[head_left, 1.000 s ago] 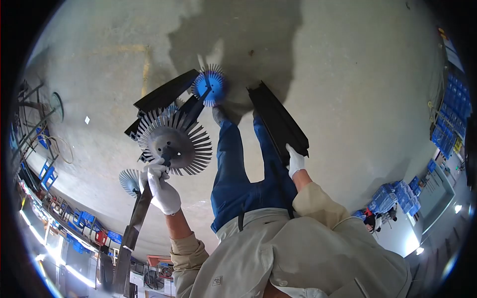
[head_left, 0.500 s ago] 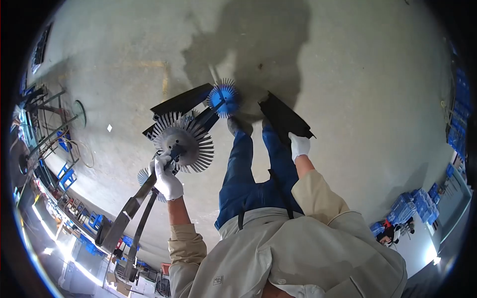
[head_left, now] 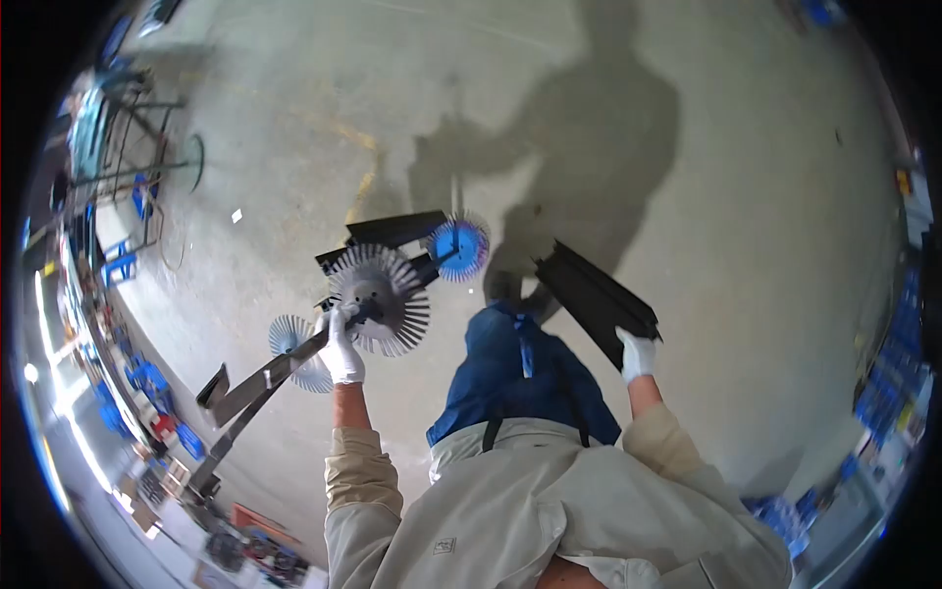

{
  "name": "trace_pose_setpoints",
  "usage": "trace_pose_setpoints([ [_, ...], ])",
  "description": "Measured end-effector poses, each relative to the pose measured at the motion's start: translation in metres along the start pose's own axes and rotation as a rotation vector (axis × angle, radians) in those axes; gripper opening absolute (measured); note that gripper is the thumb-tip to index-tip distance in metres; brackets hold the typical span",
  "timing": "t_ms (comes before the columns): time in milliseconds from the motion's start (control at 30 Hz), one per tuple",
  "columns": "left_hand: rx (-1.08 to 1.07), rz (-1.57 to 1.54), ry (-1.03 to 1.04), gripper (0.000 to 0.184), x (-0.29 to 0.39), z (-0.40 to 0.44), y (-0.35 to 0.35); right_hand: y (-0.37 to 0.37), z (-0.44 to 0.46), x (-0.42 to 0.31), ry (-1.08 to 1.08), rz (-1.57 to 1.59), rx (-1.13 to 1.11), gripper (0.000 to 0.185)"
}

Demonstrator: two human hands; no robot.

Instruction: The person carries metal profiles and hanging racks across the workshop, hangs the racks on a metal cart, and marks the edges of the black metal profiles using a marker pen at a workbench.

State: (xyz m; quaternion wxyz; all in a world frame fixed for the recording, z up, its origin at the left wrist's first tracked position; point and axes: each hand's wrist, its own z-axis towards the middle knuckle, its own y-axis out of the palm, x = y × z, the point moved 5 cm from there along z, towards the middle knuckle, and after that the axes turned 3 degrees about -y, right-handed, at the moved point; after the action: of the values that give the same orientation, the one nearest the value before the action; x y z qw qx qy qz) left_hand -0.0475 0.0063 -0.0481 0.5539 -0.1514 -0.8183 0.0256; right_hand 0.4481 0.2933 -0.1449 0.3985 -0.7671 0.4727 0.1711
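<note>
My left hand (head_left: 341, 351), in a white glove, is closed around the bar of a dark metal frame (head_left: 257, 385), just beside a large grey toothed wheel (head_left: 397, 309). A blue toothed wheel (head_left: 459, 250) sits at the frame's far end, and a pale blue one (head_left: 287, 336) shows partly behind the bar. A black folded plate (head_left: 392, 230) lies along the far side of the frame. On the right, my gloved right hand (head_left: 637, 354) grips the near end of a long black metal channel (head_left: 594, 297). Whether the frame touches the floor I cannot tell.
Concrete floor (head_left: 756, 226) stretches around my legs, with a worn yellow line (head_left: 365, 187) ahead. To the left are a metal rack (head_left: 128, 177) and blue stools (head_left: 120, 263). Blue wrapped stacks (head_left: 888, 363) stand along the right edge.
My view has turned and my legs have come together in a step. The wheeled frame and the black channel have moved along with my hands; both grips stay closed.
</note>
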Motion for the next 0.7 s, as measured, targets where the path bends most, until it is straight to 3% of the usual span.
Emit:
trace_pose_setpoints([
  [67, 0.014, 0.042, -0.05, 0.019, -0.002, -0.002, 0.0, -0.021, 0.019, -0.005, 0.071, -0.041, -0.037, 0.059],
  [133, 0.124, -0.009, -0.032, 0.018, -0.008, -0.004, -0.003, -0.031, 0.034, -0.047, -0.103, -0.164, -0.141, 0.06],
  [167, 0.168, -0.041, -0.018, 0.016, -0.015, -0.001, -0.003, -0.034, 0.035, -0.068, -0.121, 0.026, -0.229, 0.06],
  [200, 0.204, -0.066, -0.015, 0.014, -0.022, -0.001, -0.002, -0.04, 0.036, -0.086, -0.055, -0.063, -0.108, 0.062],
  [233, 0.258, -0.094, 0.005, 0.014, -0.018, -0.002, -0.004, -0.063, 0.083, -0.046, -0.006, -0.02, -0.2, 0.065],
  [300, 0.351, -0.096, 0.026, 0.02, -0.01, -0.003, 0.001, -0.044, 0.015, -0.177, -0.002, -0.191, -0.106, 0.064],
  [367, 0.43, -0.133, 0.025, 0.023, -0.007, 0.005, 0.005, -0.07, 0.083, -0.147, -0.001, -0.154, -0.15, 0.062],
  [433, 0.487, -0.143, -0.021, 0.03, -0.008, 0.016, 0.01, -0.072, 0.116, -0.177, -0.007, -0.245, -0.175, 0.067],
  [500, 0.536, -0.23, -0.039, 0.031, 0.005, 0.027, 0.017, -0.057, 0.126, -0.225, -0.059, -0.472, -0.054, 0.07],
  [567, 0.575, -0.319, -0.074, 0.032, 0.004, 0.04, 0.021, -0.065, 0.182, -0.234, -0.349, -0.5, -0.149, 0.051],
  [700, 0.65, -0.316, -0.107, 0.033, 0.005, 0.099, 0.002, -0.04, 0.264, -0.283, -0.449, -0.563, -0.305, 0.046],
])
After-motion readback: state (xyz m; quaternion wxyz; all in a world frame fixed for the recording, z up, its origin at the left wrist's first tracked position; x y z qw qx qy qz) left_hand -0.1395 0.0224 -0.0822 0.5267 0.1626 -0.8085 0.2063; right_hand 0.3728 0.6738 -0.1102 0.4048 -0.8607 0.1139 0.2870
